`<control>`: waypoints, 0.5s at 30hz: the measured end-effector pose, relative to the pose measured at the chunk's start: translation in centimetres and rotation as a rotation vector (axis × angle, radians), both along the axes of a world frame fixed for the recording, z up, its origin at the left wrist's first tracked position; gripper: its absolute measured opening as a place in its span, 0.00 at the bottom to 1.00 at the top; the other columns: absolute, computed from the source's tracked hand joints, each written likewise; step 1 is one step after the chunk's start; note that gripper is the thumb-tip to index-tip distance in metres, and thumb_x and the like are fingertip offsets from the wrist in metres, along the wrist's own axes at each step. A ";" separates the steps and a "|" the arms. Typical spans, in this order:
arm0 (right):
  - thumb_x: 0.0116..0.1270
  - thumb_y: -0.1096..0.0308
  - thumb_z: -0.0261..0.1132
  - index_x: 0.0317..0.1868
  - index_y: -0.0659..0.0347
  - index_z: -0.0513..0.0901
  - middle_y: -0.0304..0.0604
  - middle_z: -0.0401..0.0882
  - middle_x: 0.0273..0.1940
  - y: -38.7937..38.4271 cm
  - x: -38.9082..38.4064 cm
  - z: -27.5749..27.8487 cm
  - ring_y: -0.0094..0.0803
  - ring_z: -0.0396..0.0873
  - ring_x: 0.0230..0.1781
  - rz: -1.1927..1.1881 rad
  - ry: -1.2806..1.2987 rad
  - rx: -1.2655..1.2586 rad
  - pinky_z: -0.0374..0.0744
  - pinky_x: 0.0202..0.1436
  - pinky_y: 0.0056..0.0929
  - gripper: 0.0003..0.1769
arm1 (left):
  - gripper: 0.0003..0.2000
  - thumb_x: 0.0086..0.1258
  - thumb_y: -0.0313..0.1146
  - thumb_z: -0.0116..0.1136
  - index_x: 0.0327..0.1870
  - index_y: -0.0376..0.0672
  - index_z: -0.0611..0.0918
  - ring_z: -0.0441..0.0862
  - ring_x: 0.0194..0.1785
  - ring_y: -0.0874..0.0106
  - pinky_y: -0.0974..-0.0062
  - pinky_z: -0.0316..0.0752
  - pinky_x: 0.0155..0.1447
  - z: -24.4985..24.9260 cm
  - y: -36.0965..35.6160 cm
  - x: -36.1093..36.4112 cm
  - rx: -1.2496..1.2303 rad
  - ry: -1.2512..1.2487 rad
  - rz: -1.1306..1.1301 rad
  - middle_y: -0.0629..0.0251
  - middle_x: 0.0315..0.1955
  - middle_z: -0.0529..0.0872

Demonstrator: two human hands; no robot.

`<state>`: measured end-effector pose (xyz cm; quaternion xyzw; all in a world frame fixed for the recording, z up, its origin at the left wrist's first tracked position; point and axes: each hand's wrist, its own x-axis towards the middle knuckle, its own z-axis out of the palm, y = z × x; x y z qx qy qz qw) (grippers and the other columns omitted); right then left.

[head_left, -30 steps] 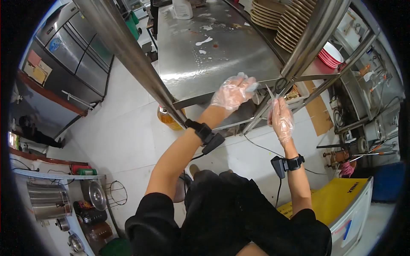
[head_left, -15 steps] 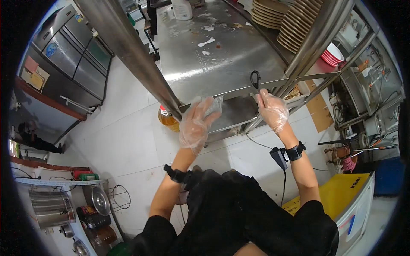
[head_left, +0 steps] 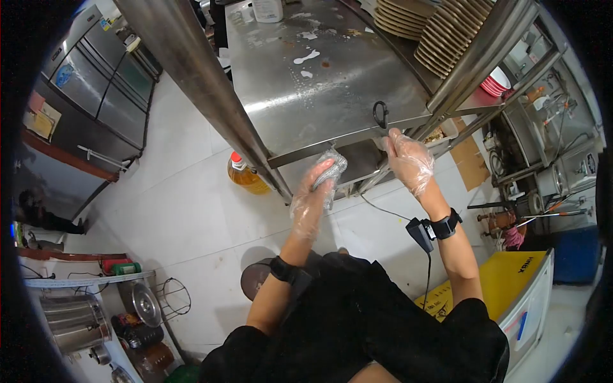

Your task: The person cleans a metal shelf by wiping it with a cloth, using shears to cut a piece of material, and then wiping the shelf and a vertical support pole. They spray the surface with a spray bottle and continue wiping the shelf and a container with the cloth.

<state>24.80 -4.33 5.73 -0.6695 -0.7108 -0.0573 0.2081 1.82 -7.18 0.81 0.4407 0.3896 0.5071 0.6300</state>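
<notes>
gloved work at the front edge of a steel surface point(head_left: 319, 105)
the left hand point(head_left: 312, 195) has its grip clamped on a silvery mesh pad point(head_left: 332, 168) near that edge; the right hand point(head_left: 412, 165) has its grip together on a black-looped tool point(head_left: 385, 115), loop upward; brown plates point(head_left: 450, 39) stand stacked at the back right

Left fingers point(head_left: 319, 170) partly hide a silvery pad point(head_left: 333, 167); the top edge crops a bottle point(head_left: 267, 10).
</notes>
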 end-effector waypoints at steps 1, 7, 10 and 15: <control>0.75 0.60 0.57 0.39 0.58 0.73 0.55 0.80 0.24 0.0 0.0 -0.1 0.58 0.81 0.27 -0.004 -0.002 -0.002 0.78 0.30 0.54 0.11 | 0.17 0.72 0.24 0.55 0.62 0.41 0.80 0.75 0.61 0.75 0.79 0.68 0.66 0.0 0.0 0.0 0.007 -0.055 -0.012 0.66 0.60 0.80; 0.75 0.60 0.58 0.39 0.58 0.74 0.55 0.80 0.23 -0.3 -0.2 -0.1 0.58 0.81 0.26 -0.052 -0.039 -0.019 0.77 0.29 0.55 0.11 | 0.19 0.71 0.24 0.55 0.63 0.40 0.79 0.75 0.62 0.72 0.76 0.68 0.67 0.0 0.6 0.1 0.067 0.013 -0.015 0.63 0.61 0.80; 0.75 0.60 0.59 0.38 0.58 0.74 0.55 0.79 0.22 -0.1 0.0 -0.3 0.57 0.81 0.25 -0.089 -0.031 0.038 0.78 0.28 0.53 0.11 | 0.18 0.71 0.25 0.55 0.62 0.41 0.80 0.75 0.63 0.71 0.75 0.67 0.68 0.9 0.6 -0.1 0.041 0.079 -0.024 0.62 0.60 0.80; 0.75 0.61 0.58 0.37 0.58 0.73 0.54 0.79 0.23 -0.5 -2.4 -0.2 0.55 0.81 0.25 0.077 0.001 -0.001 0.78 0.27 0.51 0.11 | 0.16 0.71 0.24 0.55 0.60 0.42 0.81 0.76 0.63 0.69 0.74 0.67 0.68 0.8 0.6 0.0 0.236 0.186 0.010 0.61 0.58 0.81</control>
